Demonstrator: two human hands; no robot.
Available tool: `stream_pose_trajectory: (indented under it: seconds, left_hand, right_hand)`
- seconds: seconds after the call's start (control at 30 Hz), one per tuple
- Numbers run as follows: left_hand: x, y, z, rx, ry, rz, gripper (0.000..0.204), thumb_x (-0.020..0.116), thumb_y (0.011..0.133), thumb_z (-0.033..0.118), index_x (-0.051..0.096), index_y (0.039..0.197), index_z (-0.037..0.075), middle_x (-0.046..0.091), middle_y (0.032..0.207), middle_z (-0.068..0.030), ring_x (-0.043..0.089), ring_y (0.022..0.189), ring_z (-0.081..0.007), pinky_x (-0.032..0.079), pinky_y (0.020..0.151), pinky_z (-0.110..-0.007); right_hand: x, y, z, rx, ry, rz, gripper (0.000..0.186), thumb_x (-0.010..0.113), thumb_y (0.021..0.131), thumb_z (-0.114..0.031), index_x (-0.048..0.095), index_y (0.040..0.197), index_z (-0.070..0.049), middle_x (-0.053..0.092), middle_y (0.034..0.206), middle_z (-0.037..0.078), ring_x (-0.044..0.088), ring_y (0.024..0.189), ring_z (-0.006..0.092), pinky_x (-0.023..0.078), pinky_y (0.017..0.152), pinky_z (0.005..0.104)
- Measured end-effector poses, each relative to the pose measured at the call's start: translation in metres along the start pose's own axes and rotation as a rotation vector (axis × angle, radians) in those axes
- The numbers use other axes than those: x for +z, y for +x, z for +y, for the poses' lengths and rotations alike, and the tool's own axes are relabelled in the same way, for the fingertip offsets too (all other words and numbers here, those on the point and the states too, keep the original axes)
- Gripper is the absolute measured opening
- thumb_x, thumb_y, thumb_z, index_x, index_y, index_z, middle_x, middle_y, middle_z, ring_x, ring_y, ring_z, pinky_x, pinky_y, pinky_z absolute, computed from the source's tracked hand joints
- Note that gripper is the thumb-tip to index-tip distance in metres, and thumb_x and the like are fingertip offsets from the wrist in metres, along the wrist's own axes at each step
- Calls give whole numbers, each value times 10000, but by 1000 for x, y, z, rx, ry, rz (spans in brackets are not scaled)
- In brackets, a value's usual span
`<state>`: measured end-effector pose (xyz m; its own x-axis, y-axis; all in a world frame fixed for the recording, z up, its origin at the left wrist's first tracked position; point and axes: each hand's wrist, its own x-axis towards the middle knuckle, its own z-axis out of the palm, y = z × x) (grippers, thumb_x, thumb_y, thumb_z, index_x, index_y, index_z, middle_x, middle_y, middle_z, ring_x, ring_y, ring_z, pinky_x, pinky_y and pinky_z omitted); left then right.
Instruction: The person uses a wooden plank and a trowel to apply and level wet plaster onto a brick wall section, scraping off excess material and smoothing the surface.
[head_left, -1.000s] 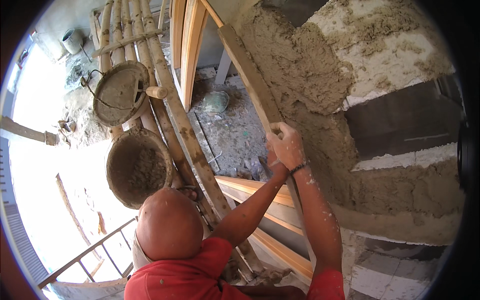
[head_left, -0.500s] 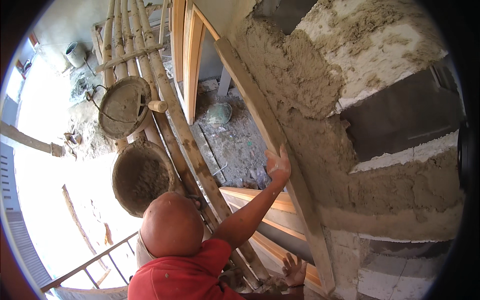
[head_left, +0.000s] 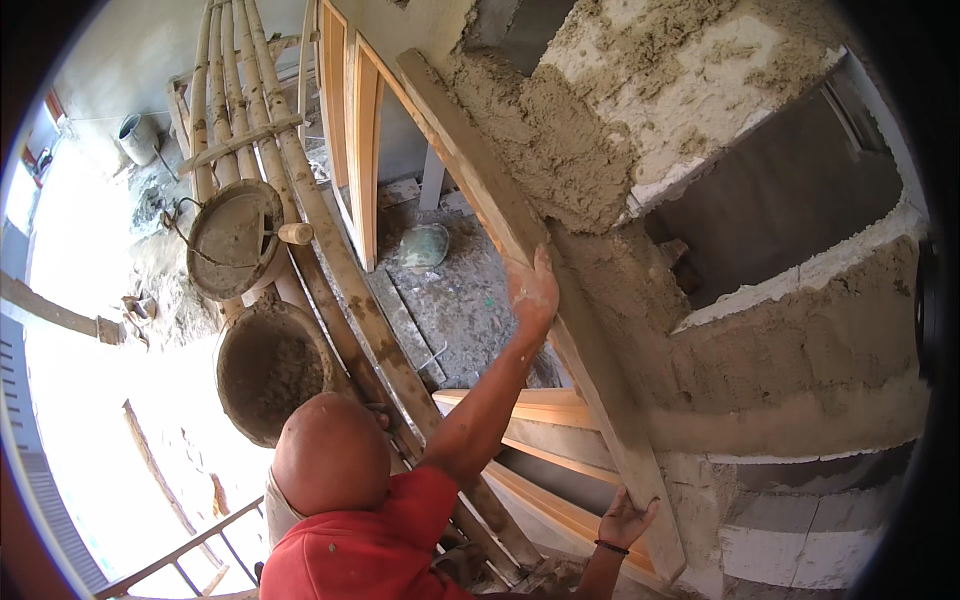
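My left hand (head_left: 530, 285) grips a long, mortar-smeared wooden board (head_left: 590, 360), which lies diagonally along the rough wet plaster (head_left: 570, 160) of the wall. Its fingers are partly hidden at the board's edge. Lower down, my right hand (head_left: 625, 515), with a dark band at the wrist, is against the same board near its lower end, fingers apart and slightly curled. Pale wooden frame pieces (head_left: 530, 408) show just beside the board, between my two arms.
Left of the board runs a platform of poles (head_left: 355, 305) bearing a mortar pan (head_left: 215, 235) with a wooden-handled tool and a bucket (head_left: 240, 375) of mortar. A metal railing (head_left: 175, 550) stands lower left. Recessed openings (head_left: 760, 200) break the wall at right. A rounded bare-skinned body part occupies the lower left foreground.
My right hand has left its place beside my left hand and moved down to the board's lower end. My left hand now holds slightly higher along the board. The whole view has shifted.
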<state>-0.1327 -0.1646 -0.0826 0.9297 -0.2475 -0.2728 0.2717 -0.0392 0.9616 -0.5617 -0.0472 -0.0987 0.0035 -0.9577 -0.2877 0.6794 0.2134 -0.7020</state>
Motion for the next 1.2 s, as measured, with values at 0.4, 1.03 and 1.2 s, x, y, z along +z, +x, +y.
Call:
stream_pose_trajectory:
  seconds: [0.4,1.03,1.2]
  left_hand:
    - [3,-20,-6,114,-108,0,443,589,951,293,496,1110,-110,593,1094,-309,593,1037,-400,439,903,-448]
    - [6,0,43,126,-190,-55,509,608,930,325,492,1074,-149,599,1045,-348,599,983,-458,451,885,-457]
    - [4,-53,32,229,-167,-54,508,597,939,325,489,1070,-154,563,1084,-337,566,1040,-440,422,905,-463]
  right_hand:
    - [-27,-5,-29,-82,-31,76,419,605,943,-329,555,1267,-69,639,1228,117,624,1111,244,583,870,388]
    - [32,-26,-58,-125,-88,-60,450,609,942,-312,527,1281,-28,609,1242,130,620,1110,269,570,933,371]
    - [-2,-31,-73,-232,-71,3,452,605,943,-322,526,1281,-32,607,1255,126,623,1097,265,568,932,357]
